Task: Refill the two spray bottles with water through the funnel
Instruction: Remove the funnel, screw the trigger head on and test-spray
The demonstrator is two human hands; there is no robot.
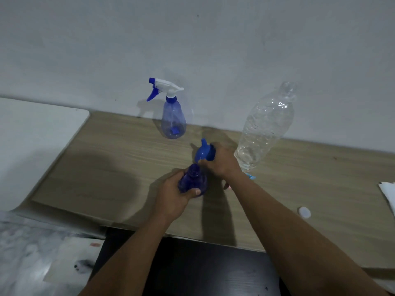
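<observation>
Centre frame: left hand [171, 199] grips an uncapped blue spray bottle [193, 180], and right hand [222, 163] holds the blue funnel [204, 151] just above its mouth. Two spray bottles counted; the second spray bottle [173, 118], trigger fitted, stands upper centre. One clear plastic bottle [265, 124] at right, contents unclear.

Wood-grain table [111, 167]: trigger spray bottle [173, 120] upright at twelve o'clock, clear bottle [263, 127] at two, white cap [304, 212] at four (lying flat), paper [388, 193] at three.

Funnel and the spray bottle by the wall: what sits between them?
Only bare table, in the head view; funnel and spray bottle are apart.
</observation>
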